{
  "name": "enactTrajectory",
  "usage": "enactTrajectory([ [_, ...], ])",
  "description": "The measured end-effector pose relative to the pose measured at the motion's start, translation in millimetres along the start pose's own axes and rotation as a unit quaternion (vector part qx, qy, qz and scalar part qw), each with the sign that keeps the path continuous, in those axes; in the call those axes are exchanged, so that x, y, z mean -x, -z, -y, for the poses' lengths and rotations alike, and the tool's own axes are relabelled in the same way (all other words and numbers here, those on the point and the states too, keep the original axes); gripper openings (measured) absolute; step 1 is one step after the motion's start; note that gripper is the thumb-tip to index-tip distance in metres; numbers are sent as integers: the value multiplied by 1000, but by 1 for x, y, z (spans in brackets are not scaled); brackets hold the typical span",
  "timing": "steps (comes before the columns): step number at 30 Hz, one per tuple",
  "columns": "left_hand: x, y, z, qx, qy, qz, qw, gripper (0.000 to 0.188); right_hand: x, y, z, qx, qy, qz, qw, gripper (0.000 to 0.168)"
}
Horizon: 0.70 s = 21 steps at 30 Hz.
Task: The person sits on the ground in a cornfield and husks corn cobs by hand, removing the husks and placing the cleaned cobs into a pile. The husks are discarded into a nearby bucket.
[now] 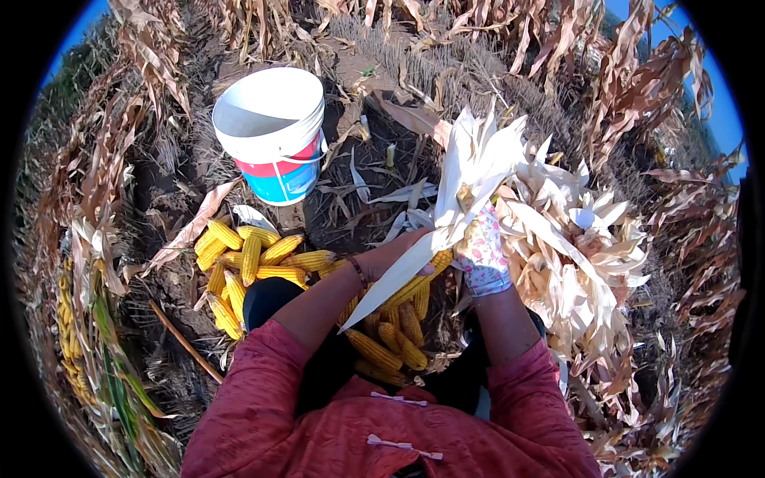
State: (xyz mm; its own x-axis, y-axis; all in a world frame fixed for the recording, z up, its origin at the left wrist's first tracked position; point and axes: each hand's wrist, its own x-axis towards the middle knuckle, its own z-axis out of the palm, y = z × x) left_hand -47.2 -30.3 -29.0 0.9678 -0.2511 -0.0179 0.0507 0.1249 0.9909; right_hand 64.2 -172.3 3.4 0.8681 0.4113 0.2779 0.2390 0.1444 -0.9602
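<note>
An ear of corn (412,288) shows bare yellow kernels at its lower end, while pale dry husks (475,158) fan up and away from its upper end. My left hand (397,251), bare with a beaded bracelet at the wrist, grips the ear, partly behind a long hanging husk leaf. My right hand (483,251), in a white floral glove, is closed around the husks at the ear's base. Husked yellow ears (251,257) lie heaped on the ground to the left. More husked ears (388,343) lie between my legs, below my hands.
A white bucket (278,143) with red and blue sides stands upright ahead on the left. A large pile of dry husks (574,251) lies at the right. Dry corn stalks (633,77) border the soil, with more yellow ears (72,340) at the far left.
</note>
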Motion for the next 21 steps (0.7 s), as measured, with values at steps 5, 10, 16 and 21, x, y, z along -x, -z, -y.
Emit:
enactTrajectory([
  [5,30,10,-4,-135,57,-24,989,70,-13,5,23,-388,-226,-47,892,29],
  [10,38,-15,-20,-184,109,-94,972,60,5,19,-15,-177,-97,-14,979,39],
  [16,20,-75,12,11,49,-181,982,44,-3,18,4,-369,-128,-62,919,47],
  [21,13,-139,-9,515,189,-142,824,41,-3,7,-4,-379,-101,-89,916,53],
])
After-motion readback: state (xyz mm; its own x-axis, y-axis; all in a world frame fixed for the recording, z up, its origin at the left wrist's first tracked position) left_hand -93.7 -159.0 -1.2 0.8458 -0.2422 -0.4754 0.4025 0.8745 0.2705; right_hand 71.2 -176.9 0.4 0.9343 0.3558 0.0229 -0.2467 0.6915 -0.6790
